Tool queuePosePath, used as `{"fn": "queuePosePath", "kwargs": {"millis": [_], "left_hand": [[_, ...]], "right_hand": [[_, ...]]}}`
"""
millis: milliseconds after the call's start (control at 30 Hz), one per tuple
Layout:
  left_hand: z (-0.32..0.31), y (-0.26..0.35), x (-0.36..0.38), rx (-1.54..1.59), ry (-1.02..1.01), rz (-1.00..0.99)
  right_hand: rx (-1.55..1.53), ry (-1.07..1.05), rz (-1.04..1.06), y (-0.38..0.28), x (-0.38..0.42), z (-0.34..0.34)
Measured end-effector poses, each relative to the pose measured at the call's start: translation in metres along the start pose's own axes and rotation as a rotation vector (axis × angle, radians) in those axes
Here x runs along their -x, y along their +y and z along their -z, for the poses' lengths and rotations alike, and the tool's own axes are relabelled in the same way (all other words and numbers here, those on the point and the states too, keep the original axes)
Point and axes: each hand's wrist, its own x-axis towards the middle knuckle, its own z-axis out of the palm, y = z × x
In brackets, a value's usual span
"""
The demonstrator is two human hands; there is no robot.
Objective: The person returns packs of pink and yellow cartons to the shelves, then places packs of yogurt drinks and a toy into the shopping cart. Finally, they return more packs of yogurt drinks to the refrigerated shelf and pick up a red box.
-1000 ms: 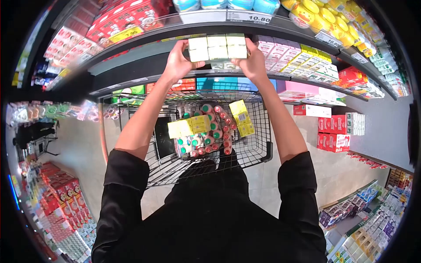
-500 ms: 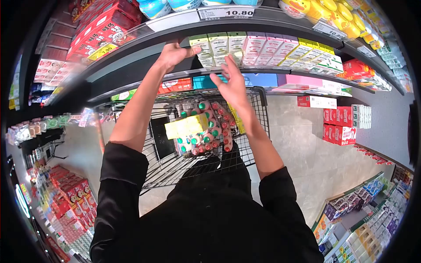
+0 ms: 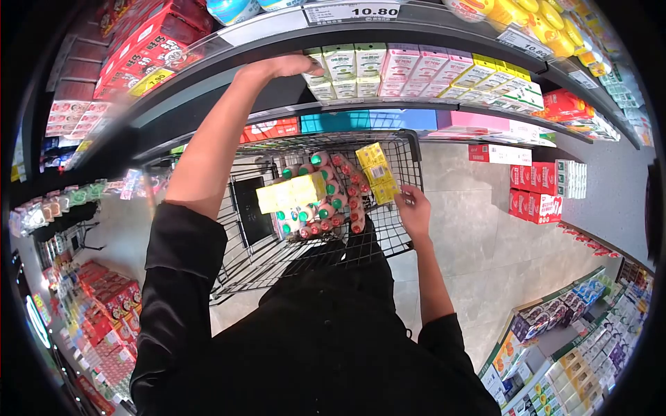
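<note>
Two hands, well apart. Left hand [image 3: 277,67] is at the end of the green cartons [image 3: 340,66] on the shelf [image 3: 277,93]; its grip, cannot tell. Right hand [image 3: 416,213], loosely open, is beside yellow cartons [image 3: 378,173] in the cart [image 3: 415,149]. Gentle, flat side pressure should keep the row square.

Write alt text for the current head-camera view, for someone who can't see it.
A person's left hand reaches to pale green cartons on a store shelf; the right hand is beside a yellow pack in a wire shopping cart, which also holds capped bottles and another yellow pack.
</note>
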Motion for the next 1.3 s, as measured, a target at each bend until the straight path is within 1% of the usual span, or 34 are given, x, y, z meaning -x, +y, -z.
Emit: {"fn": "queuePosePath", "kwargs": {"millis": [33, 67, 100, 133, 200, 267, 300, 333, 367, 400, 467, 500, 533, 600, 667, 700, 733, 800, 833, 867, 900, 933, 967, 1000, 1033, 1067, 1133, 1167, 1200, 1233, 1267, 1300], "left_hand": [[0.006, 0.01, 0.005, -0.08, -0.03, 0.016], [0.008, 0.016, 0.006, -0.159, -0.059, 0.029], [0.006, 0.012, 0.004, -0.16, -0.064, 0.023], [0.004, 0.003, 0.002, -0.1, -0.046, 0.006], [-0.001, -0.003, -0.003, -0.041, -0.034, -0.012], [0.0, -0.002, 0.0, -0.043, -0.018, 0.038], [-0.001, -0.003, 0.001, -0.044, -0.016, 0.037], [-0.003, -0.004, 0.002, -0.05, 0.036, -0.013], [-0.005, -0.006, 0.003, -0.056, 0.088, -0.064], [-0.006, -0.002, 0.01, -0.055, 0.093, -0.066], [-0.016, 0.013, 0.03, -0.04, 0.276, 0.001], [-0.019, 0.02, 0.037, -0.079, 0.257, 0.044], [-0.029, 0.019, 0.042, 0.007, 0.376, -0.087], [-0.071, 0.022, 0.075, 0.178, 0.746, -0.248], [-0.105, 0.027, 0.121, 0.286, 0.736, -0.307], [-0.127, 0.017, 0.142, 0.263, 0.72, -0.286], [-0.151, 0.002, 0.164, 0.249, 0.695, -0.274], [-0.188, -0.024, 0.22, 0.295, 0.48, -0.063], [-0.199, -0.036, 0.251, 0.276, 0.431, -0.029], [-0.216, -0.067, 0.279, 0.122, 0.399, -0.098], [-0.218, -0.076, 0.308, 0.132, 0.28, 0.044], [-0.225, -0.093, 0.338, 0.09, 0.258, 0.037], [-0.235, -0.119, 0.37, 0.046, 0.165, 0.131], [-0.251, -0.149, 0.398, -0.054, 0.052, 0.342], [-0.253, -0.157, 0.421, -0.017, 0.071, 0.431], [-0.255, -0.154, 0.434, 0.034, 0.11, 0.672], [-0.252, -0.163, 0.449, 0.052, 0.218, 0.548], [-0.255, -0.166, 0.45, 0.06, 0.207, 0.592], [-0.25, -0.153, 0.443, 0.069, 0.197, 0.642], [-0.249, -0.151, 0.439, 0.072, 0.15, 0.652], [-0.257, -0.161, 0.437, 0.091, 0.167, 0.544], [-0.272, -0.184, 0.43, 0.065, 0.179, 0.313]], "right_hand": [[-0.001, 0.002, -0.004, 0.015, 0.009, 0.008], [0.074, 0.027, -0.037, 0.03, 0.017, 0.016], [0.149, 0.054, -0.07, 0.038, 0.023, 0.022], [0.15, 0.062, -0.074, 0.039, 0.029, 0.025], [0.205, 0.034, 0.05, 0.041, 0.038, 0.025], [0.203, 0.023, 0.043, 0.041, 0.042, 0.017], [0.217, -0.023, 0.0, 0.045, 0.043, 0.012], [0.232, -0.068, -0.04, 0.053, 0.044, 0.008], [0.259, -0.103, -0.006, 0.062, 0.045, 0.004], [0.261, -0.102, -0.001, 0.061, 0.047, 0.004], [0.606, -0.116, -0.024, 0.054, 0.05, -0.001], [0.554, -0.103, -0.073, 0.054, 0.049, -0.005], [0.553, -0.098, -0.069, 0.055, 0.049, -0.004], [0.593, -0.036, -0.095, 0.057, 0.049, -0.004], [0.546, -0.023, -0.067, 0.056, 0.051, -0.004], [0.504, -0.012, -0.044, 0.056, 0.053, 0.0], [0.57, -0.034, -0.085, 0.061, 0.054, 0.0], [0.568, -0.007, -0.025, 0.076, 0.056, -0.001], [0.597, -0.006, 0.018, 0.074, 0.057, 0.0], [0.621, -0.008, 0.015, 0.076, 0.058, -0.002], [0.615, 0.001, 0.056, 0.071, 0.061, -0.002], [0.588, 0.017, 0.083, 0.068, 0.065, -0.004], [0.615, 0.024, 0.095, 0.067, 0.07, -0.006], [0.638, 0.025, 0.111, 0.067, 0.075, -0.011], [0.636, 0.034, 0.12, 0.064, 0.081, -0.015], [0.674, 0.03, 0.149, 0.06, 0.089, -0.019], [0.708, 0.029, 0.182, 0.059, 0.1, -0.029], [0.731, 0.069, 0.187, 0.059, 0.105, -0.034], [0.753, 0.103, 0.195, 0.06, 0.109, -0.042], [0.741, 0.158, 0.224, 0.061, 0.111, -0.049], [0.788, 0.16, 0.186, 0.063, 0.113, -0.053], [0.834, 0.153, 0.146, 0.059, 0.115, -0.056]]}}
